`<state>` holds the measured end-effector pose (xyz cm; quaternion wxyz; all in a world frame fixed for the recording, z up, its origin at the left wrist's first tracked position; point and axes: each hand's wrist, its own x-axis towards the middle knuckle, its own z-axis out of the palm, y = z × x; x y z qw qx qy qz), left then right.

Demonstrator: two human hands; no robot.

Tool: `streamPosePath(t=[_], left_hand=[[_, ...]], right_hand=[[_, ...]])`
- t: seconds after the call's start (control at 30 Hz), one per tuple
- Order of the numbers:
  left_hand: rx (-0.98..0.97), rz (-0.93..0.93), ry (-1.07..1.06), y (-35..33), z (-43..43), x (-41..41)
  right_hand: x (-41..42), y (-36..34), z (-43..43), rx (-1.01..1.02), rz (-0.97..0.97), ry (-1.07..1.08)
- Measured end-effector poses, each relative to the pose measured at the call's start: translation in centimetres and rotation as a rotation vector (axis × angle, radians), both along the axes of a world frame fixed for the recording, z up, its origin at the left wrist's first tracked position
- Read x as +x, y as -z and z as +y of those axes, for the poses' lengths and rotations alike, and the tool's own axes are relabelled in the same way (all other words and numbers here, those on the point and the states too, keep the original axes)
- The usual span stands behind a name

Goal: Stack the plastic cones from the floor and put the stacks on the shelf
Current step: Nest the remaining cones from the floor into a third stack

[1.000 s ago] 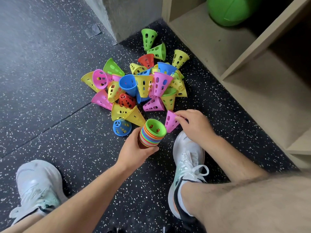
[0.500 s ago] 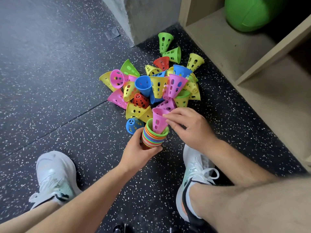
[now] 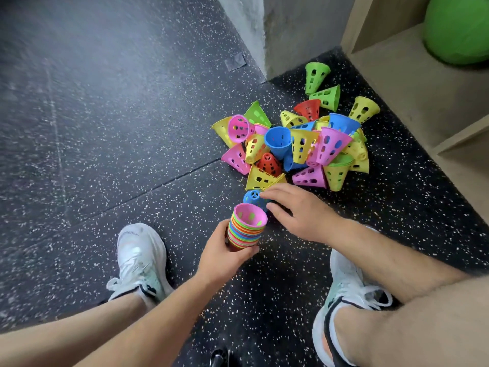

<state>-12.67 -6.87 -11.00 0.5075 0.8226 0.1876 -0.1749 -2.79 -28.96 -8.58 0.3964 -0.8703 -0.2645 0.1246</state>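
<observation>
Stack of nested multicoloured perforated plastic cones (image 3: 247,229), pink one on top, held upright, left hand (image 3: 225,256) wrapped round its base. Right hand (image 3: 299,210) lies over a blue perforated plastic cone (image 3: 251,197) on the speckled black floor (image 3: 132,160), fingers and thumb touching it; firm grasp or not, cannot tell. Loose pile of coloured cones (image 3: 304,144) just beyond, beside the pale wooden shelf (image 3: 412,83).

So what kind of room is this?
Probably a gym or sports room: a speckled black rubber floor, a pile of bright holed plastic training cones, and a big green ball on a pale wooden shelf.
</observation>
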Motion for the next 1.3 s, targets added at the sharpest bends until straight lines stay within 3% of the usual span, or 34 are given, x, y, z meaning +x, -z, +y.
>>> streamPosePath(t=[0.33, 0.63, 0.93, 1.03, 1.2, 1.3], left_hand=[[0.062, 0.033, -0.058, 0.9, 3.3, -0.6], [0.071, 0.025, -0.064, 1.8, 4.2, -0.5], [0.089, 0.021, -0.044, 1.6, 4.2, -0.5], [0.091, 0.019, -0.030, 1.5, 4.0, -0.5], [0.086, 0.007, 0.006, 1.5, 3.0, -0.3], [0.070, 0.011, 0.030, 1.4, 1.9, 0.1]], right_hand=[[3.5, 2.5, 3.6, -0.555, -0.236, -0.277], [1.2, 3.6, 4.3, -0.631, -0.402, -0.307], [0.0, 2.6, 3.6, -0.864, -0.207, -0.333], [-0.1, 2.4, 2.6, -0.769, -0.202, -0.266], [0.2, 1.2, 0.3, -0.265, -0.107, 0.132], [0.4, 0.2, -0.8, -0.066, -0.115, 0.325]])
